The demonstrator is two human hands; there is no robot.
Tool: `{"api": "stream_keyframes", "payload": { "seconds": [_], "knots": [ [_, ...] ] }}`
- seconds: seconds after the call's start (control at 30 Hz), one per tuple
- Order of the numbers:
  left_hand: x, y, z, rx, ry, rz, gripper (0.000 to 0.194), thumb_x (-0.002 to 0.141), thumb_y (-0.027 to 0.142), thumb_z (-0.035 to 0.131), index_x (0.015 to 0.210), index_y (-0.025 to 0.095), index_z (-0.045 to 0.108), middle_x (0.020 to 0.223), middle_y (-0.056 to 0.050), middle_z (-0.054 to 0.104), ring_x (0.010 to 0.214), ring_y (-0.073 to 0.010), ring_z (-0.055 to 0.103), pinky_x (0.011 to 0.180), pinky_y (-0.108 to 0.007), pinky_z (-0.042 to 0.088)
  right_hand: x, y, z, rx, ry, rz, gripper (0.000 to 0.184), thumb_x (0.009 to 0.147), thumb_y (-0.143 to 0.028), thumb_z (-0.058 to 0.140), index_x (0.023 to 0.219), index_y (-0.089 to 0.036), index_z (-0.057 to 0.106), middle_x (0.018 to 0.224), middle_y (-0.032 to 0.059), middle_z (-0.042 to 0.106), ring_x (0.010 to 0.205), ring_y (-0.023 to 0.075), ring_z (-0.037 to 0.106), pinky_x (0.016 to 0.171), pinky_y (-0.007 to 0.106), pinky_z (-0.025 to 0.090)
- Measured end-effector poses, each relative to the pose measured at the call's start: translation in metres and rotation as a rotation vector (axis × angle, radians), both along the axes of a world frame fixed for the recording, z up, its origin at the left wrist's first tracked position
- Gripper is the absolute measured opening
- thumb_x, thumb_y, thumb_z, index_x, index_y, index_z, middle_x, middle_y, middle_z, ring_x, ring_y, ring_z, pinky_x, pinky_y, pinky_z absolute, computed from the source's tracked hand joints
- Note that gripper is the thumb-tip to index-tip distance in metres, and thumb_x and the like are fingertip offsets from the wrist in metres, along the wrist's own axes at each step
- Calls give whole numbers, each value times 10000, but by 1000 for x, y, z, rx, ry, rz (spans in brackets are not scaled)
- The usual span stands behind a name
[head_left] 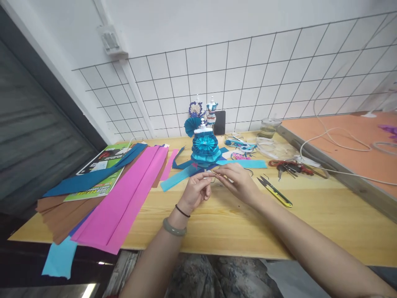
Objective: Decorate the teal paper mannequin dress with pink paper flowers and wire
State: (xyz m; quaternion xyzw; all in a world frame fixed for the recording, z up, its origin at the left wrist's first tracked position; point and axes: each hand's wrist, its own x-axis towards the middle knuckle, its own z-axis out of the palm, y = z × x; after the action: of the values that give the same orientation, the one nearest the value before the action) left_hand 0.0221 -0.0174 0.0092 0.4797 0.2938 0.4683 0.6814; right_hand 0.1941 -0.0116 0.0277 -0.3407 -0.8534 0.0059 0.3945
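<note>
**Small Thin Item Held at Fingertips, Near Side of Blue Dress Form**

The small thin item (214, 178) is located between the fingertips of both hands, above the middle of the bench (223, 231); its exact form is too small to tell. The left hand (197, 191) and the right hand (237, 182) each grasp it in a fingertip pinch. Just beyond the hands stands the blue dress form (205, 149), upright, with pleated tiers. Light blue strips extend to either side of its base.

Edges and clearance: bare wood extends from the hands to the front edge, and right of the snips (276, 193). The snips lie near the right hand, blades pointing away from the front edge. On the left, the pink strips (127, 198) reach past the front edge, and a light blue piece (60, 257) hangs below it. Brown strips (70, 211) and a green printed sheet (107, 169) occupy that side; a dark blue strip (96, 174) crosses the sheet. At right, a raised border (328, 169) separates the bench from the orange surface (341, 140).

Containers: one clear jar (268, 128) stands at the rear right, near the border, holding yellowish contents. Loose tools (294, 167) lie nearer, short of the border.
</note>
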Motion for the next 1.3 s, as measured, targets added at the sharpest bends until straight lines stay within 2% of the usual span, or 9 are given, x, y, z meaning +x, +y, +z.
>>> {"api": "stream_keyframes", "payload": {
  "seconds": [0.17, 0.37, 0.5, 0.67, 0.83, 0.97, 1.1, 1.3],
  "knots": [
    [1, -1, 1, 30, 105, 25, 314, 720, 356, 588, 933, 128, 556, 406, 61, 502, 299, -53, 378, 326, -175, 238, 1, -2, 0, 24, -63, -13, 214, 894, -266, 411, 1012, -187, 572, 972, 96, 642, 879, 188, 566, 746, 322, 380],
    [2, -1, 0, 19, 135, 39, 352, 709, 379, 597, 946, 125, 544, 428, 56, 509, 303, -46, 379, 327, -167, 228, 2, -6, -1, 211, -146, -92, 192, 891, -207, 430, 989, -194, 595, 903, 73, 659, 795, 165, 558, 658, 308, 316],
    [3, 0, -1, -6, 93, 34, 327, 710, 376, 597, 918, 130, 541, 413, 58, 491, 304, -48, 368, 325, -165, 240, 2, -6, -2, 288, -159, -84, 183, 876, -162, 454, 987, -186, 597, 858, 58, 659, 752, 145, 549, 648, 302, 303],
    [5, 1, -2, -28, -26, 0, 260, 733, 321, 582, 916, 146, 521, 433, 60, 484, 313, -49, 363, 323, -164, 238, -1, -4, -6, 250, -107, -57, 171, 869, -164, 463, 988, -180, 585, 868, 63, 651, 781, 149, 554, 649, 295, 316],
    [5, 1, 0, -87, -104, -21, 277, 742, 331, 576, 954, 170, 499, 456, 72, 456, 336, -43, 374, 339, -154, 208, -1, -3, -10, 216, 2, -47, 142, 865, -181, 477, 950, -182, 591, 834, 57, 645, 777, 147, 556, 654, 289, 330],
    [6, 1, 0, -116, -62, -57, 261, 741, 385, 571, 825, 146, 508, 466, 49, 476, 338, -52, 390, 334, -167, 214, 2, -3, -11, 240, -53, -70, 190, 872, -190, 469, 996, -204, 611, 755, 38, 627, 706, 130, 535, 618, 275, 314],
    [5, 1, -1, -89, -61, -43, 245, 748, 368, 573, 744, 132, 510, 456, 45, 469, 340, -44, 381, 343, -171, 223, 3, -2, -12, 250, -130, -92, 221, 883, -195, 444, 1023, -209, 614, 759, 36, 621, 665, 117, 509, 610, 264, 314],
    [4, 2, -3, -55, -27, -35, 265, 763, 373, 556, 830, 117, 565, 439, 47, 464, 337, -47, 380, 347, -174, 239, 4, -4, -11, 288, -196, -140, 212, 882, -214, 450, 1005, -178, 619, 756, 49, 631, 649, 118, 512, 602, 265, 310]
  ]
}}
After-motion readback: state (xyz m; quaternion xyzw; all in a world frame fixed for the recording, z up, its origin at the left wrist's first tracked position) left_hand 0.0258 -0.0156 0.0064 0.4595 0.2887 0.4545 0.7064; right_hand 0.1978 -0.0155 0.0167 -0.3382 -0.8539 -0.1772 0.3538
